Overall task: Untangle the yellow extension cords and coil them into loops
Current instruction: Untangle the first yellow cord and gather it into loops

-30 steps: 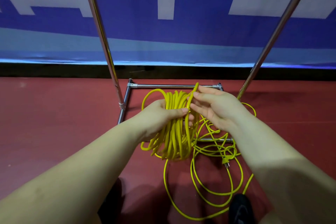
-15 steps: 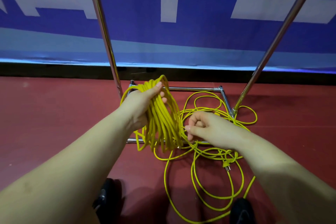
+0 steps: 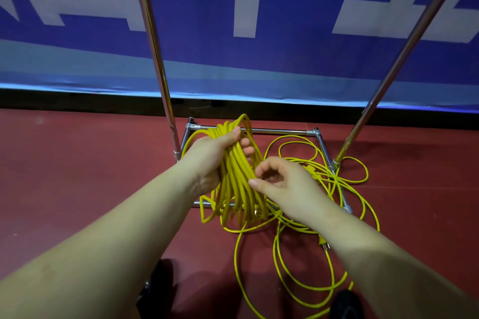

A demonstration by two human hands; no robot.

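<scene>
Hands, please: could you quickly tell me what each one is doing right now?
Left hand: grips the coil.
Right hand: fingers curled beside the coil; whether it pinches a strand cannot be told.

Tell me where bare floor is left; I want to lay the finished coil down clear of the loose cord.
Free: the red floor left of the metal frame, up to the dark strip under the banner. Crowded: inside the frame and to its right and near side, where loose cord sprawls below the right hand.
</scene>
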